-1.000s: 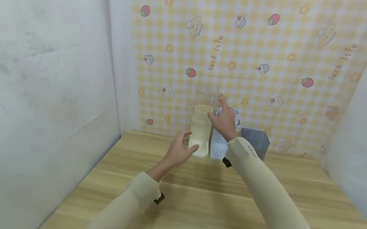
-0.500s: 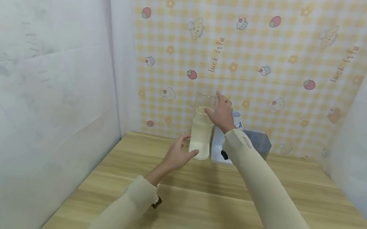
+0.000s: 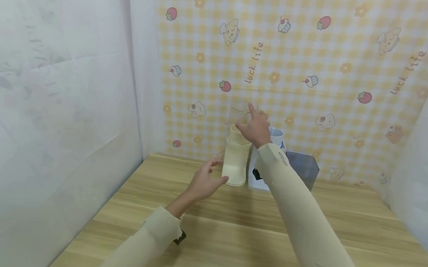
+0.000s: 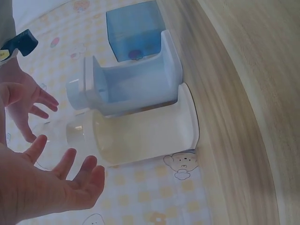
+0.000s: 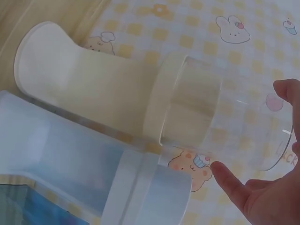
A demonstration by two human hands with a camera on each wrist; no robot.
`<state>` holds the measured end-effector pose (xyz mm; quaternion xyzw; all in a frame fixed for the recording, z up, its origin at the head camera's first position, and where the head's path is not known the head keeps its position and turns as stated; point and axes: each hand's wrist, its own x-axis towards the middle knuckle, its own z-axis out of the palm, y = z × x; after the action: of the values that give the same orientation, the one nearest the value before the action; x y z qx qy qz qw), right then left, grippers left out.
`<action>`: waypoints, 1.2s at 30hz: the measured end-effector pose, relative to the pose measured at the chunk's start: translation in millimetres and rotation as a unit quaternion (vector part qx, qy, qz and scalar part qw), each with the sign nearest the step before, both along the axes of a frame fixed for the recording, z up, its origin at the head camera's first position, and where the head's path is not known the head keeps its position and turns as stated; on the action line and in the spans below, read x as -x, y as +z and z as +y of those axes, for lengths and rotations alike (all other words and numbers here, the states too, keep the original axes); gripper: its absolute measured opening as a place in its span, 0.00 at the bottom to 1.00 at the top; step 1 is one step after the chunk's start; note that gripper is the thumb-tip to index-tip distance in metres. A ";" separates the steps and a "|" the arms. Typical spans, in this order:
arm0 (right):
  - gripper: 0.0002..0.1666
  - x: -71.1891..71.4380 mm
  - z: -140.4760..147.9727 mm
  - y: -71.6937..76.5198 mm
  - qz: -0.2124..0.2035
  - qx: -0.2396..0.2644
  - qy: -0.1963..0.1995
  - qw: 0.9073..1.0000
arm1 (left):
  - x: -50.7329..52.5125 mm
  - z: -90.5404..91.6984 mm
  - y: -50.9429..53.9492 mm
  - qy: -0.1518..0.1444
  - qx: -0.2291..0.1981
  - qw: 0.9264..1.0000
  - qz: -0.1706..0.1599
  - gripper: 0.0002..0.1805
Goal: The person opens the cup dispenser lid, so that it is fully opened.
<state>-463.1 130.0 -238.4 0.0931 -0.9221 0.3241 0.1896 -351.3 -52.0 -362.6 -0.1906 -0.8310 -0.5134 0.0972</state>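
Observation:
A cream stand with a curved base stands upright at the back of the wooden table. On its round collar sits a clear cylinder, open-rimmed and see-through. My right hand is beside the cylinder, thumb and fingers spread; in the right wrist view a fingertip overlaps its far end, and contact cannot be told. My left hand is at the lower left of the cream stand, fingers loosely bent and apart, holding nothing. Directly right of the cream stand is a similar pale blue stand, partly hidden by my right sleeve in the head view.
A translucent dark blue box stands right of the blue stand. Behind everything hangs a yellow checked cloth with cartoon prints. White sheets enclose the left and right sides. Bare wooden tabletop lies in front.
My right hand has shifted left, from in front of the blue stand toward the clear cylinder. My left hand stays nearly in place beside the cream stand.

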 end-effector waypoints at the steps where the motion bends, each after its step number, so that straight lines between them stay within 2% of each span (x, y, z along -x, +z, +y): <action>1: 0.50 -0.5 -0.6 1.0 -0.001 0.001 0.000 1.000 | -0.3 0.2 -0.3 -0.001 0.002 1.000 -0.002 0.33; 7: 0.42 -0.6 0.3 1.6 -0.008 0.034 0.012 0.999 | -2.0 2.7 -1.4 0.000 0.007 1.000 -0.015 0.34; 11: 0.42 1.6 1.5 0.2 -0.002 0.065 0.021 0.998 | -3.0 1.9 0.1 0.000 0.005 1.000 -0.011 0.33; 18: 0.40 5.9 -2.9 -7.5 0.053 0.104 0.011 0.993 | -3.1 0.0 -1.5 0.002 0.010 1.000 -0.006 0.33; 23: 0.44 5.9 -6.9 -16.8 0.086 0.121 0.013 0.989 | -2.6 -0.6 -3.4 0.007 0.016 1.000 -0.006 0.34; 30: 0.53 4.3 -7.4 -26.9 0.098 0.135 0.008 0.986 | -1.8 -1.7 -3.4 0.000 0.022 1.000 -0.003 0.34; 36: 0.52 2.3 -8.4 -30.7 0.117 0.154 0.002 0.981 | -1.9 -3.3 -2.1 -0.005 0.018 1.000 0.004 0.34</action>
<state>-465.4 121.6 -269.2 0.1018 -0.8324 0.4500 0.3071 -349.4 -55.3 -364.7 -0.1990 -0.8389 -0.4978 0.0945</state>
